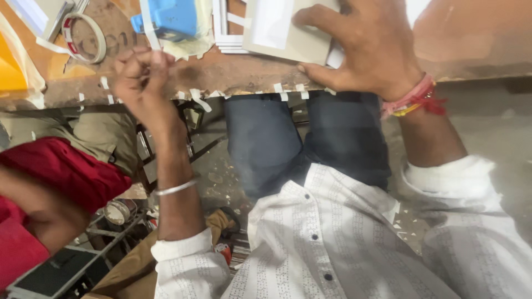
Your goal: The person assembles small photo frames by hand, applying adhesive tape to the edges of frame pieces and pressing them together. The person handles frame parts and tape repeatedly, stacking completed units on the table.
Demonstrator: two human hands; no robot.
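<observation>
My right hand (370,47) lies spread on a grey cardboard piece (277,30) at the worn brown table's edge (244,77), thumb under its near side, pressing it down. My left hand (143,75) is lifted just in front of the table edge, fingers pinched on a thin white tape strip (148,25) that runs up and away. Several short white tape bits (195,98) stick along the table edge. A tape roll (86,37) lies to the far left on the table.
A blue plastic object (170,16) sits on the table beyond my left hand, beside stacked white strips (226,33). A yellow thing (10,63) is at the left edge. Another person in red (52,177) sits at my left. Clutter covers the floor below.
</observation>
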